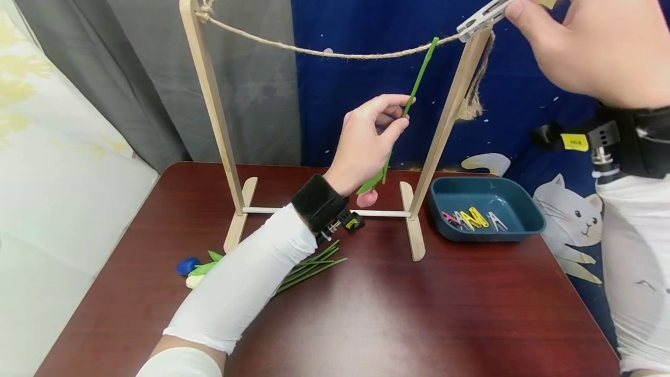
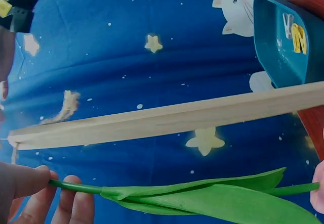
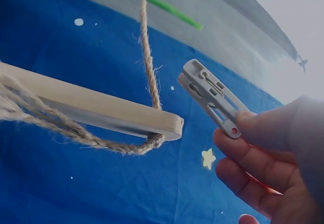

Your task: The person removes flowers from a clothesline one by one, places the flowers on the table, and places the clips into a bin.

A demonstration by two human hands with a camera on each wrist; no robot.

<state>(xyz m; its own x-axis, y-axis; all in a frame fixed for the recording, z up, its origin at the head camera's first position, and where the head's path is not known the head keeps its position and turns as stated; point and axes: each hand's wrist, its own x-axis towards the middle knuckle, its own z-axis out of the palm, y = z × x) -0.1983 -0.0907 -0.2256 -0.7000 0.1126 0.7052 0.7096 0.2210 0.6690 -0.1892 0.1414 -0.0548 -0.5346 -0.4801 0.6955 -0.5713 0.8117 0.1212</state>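
My left hand pinches the green stem of an artificial flower, head down, its pink bloom hanging near the rack's crossbar. The stem's top reaches the twine strung between two wooden posts. In the left wrist view the stem and its leaves run past my fingertips. My right hand pinches a grey clothespin by the right post's top. The right wrist view shows the clothespin close beside the twine with its jaws together.
A teal tray with several coloured clothespins sits right of the rack on the dark red table. More artificial flowers and a blue bloom lie by my left forearm. Blue starry cloth hangs behind.
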